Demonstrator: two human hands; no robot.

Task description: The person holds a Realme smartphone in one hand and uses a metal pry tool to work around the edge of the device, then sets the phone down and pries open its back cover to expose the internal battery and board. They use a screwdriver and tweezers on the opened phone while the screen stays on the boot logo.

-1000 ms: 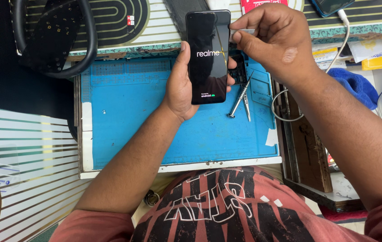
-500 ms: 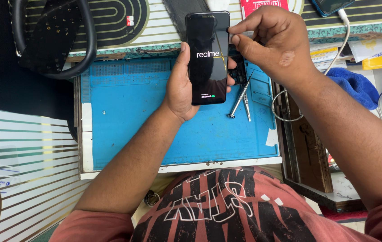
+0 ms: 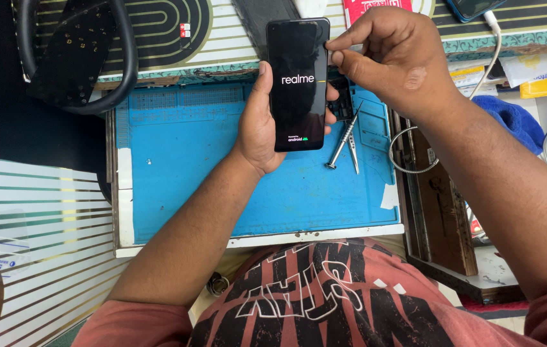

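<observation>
So the left hand [image 3: 262,125] has the phone [image 3: 298,83] cradled upright over the blue mat [image 3: 222,167], screen facing up and lit with a startup logo on black, thumb along the left edge and fingertips curled round the right one, so that grip is closed on the phone. The right hand [image 3: 392,54] is up at the phone's top right edge, thumb and forefinger pinched together right against the side; something tiny may be between them, but I can't tell from here. A glass slab like this looks light and stiff but slick and easy to crack, so I'd say holding it by the long side edges, like the left hand does, is the safe way, not by the screen. On the mat just right of the phone there's a small screwdriver [image 3: 344,138] with tweezers [image 3: 355,149] beside it, touching or nearly so. As for containers, the mat has shallow molded trays along its top and right side; whatever sits in them is too small to make out. A white cable [image 3: 408,144] loops past the mat's right edge on the counter [image 3: 530,38].
</observation>
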